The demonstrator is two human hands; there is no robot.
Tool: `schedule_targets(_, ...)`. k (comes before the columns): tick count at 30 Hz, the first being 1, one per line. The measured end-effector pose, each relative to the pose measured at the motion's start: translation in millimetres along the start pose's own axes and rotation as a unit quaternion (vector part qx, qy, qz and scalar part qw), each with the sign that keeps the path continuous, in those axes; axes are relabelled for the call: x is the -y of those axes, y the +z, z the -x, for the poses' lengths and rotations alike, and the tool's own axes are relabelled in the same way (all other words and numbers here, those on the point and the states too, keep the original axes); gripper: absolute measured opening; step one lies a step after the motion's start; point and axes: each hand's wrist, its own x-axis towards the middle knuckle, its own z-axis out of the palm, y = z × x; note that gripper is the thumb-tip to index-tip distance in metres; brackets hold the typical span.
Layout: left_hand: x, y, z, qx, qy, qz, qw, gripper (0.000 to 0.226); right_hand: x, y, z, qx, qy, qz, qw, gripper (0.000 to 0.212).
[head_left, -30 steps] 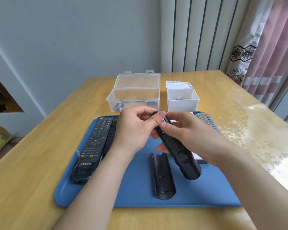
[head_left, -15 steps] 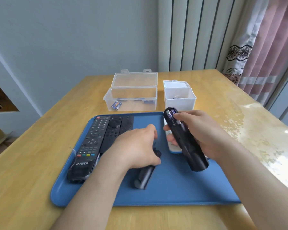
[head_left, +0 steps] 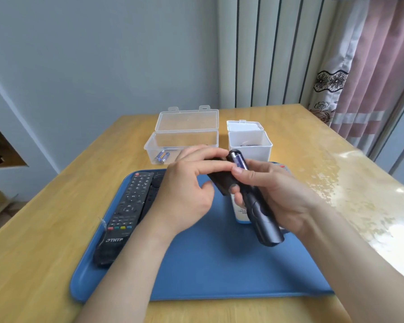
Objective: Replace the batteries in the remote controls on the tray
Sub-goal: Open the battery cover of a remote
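While your right hand (head_left: 278,194) wraps the slim black remote (head_left: 264,220) about its middle, lifted off the blue tray (head_left: 219,264), your left hand (head_left: 187,190) pinches the loose battery cover (head_left: 219,180) beside the remote's far end, where a blue cell (head_left: 239,160) shows in the open bay. The remote is probably light, stiff and smooth, so it may slip; grip its waist, clear of the bay. The thin cover could flex, so take it by its edges. The remote's long axis runs away from you, leaning slightly left, bay end towards the white box (head_left: 250,145).
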Motion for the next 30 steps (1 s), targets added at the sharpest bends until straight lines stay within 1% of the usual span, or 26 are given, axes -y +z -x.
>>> schedule_targets(2,-3,-2,1,0.045,-0.019,0.031,0.998,0.063,2,-3,1,-0.018,-0.01,0.019,1.0,0.027)
schedule_targets(4,-6,-2,1,0.047,-0.052,0.081,0.994,0.061,4,-4,1,-0.026,-0.016,0.092,0.995,0.031)
schedule_targets(7,-7,-6,-2,-0.014,-0.171,0.17,0.97,0.039,6,-2,4,-0.01,-0.035,0.228,0.973,0.039)
schedule_targets(9,-8,-9,-4,0.008,-0.255,0.229,0.939,0.034,8,2,6,0.019,-0.042,0.27,0.962,0.045)
schedule_targets(10,-9,-9,-4,0.025,-0.281,0.246,0.927,0.033,9,4,8,0.033,-0.046,0.289,0.956,0.049)
schedule_targets(14,-11,-7,-4,0.036,-0.301,0.219,0.927,0.019,5,9,8,0.05,-0.029,0.358,0.932,0.065)
schedule_targets(17,-8,-9,-3,0.045,-0.308,0.239,0.92,0.013,2,10,8,0.051,-0.003,0.337,0.94,0.076)
schedule_targets(18,-7,-10,-3,0.037,-0.309,0.244,0.919,0.011,3,9,9,0.048,0.007,0.322,0.945,0.077)
schedule_targets(19,-6,-13,-4,0.02,-0.31,0.248,0.917,0.009,6,10,11,0.05,0.016,0.308,0.95,0.072)
schedule_targets(21,-2,-17,-6,-0.043,-0.323,0.265,0.908,0.008,12,4,15,0.045,0.034,0.291,0.955,0.056)
schedule_targets(24,5,-19,-8,-0.13,-0.341,0.274,0.89,0.01,16,-10,12,-0.008,0.018,0.252,0.967,0.036)
schedule_targets(26,6,-17,-8,-0.18,-0.337,0.285,0.879,0.008,15,-13,8,-0.037,0.005,0.219,0.975,0.029)
schedule_targets(28,9,-16,-9,-0.258,-0.346,0.299,0.851,0.008,13,-13,5,-0.052,-0.004,0.212,0.976,0.024)
schedule_targets(30,12,-20,-10,-0.326,-0.361,0.333,0.808,0.016,13,-12,5,-0.043,-0.008,0.245,0.969,0.019)
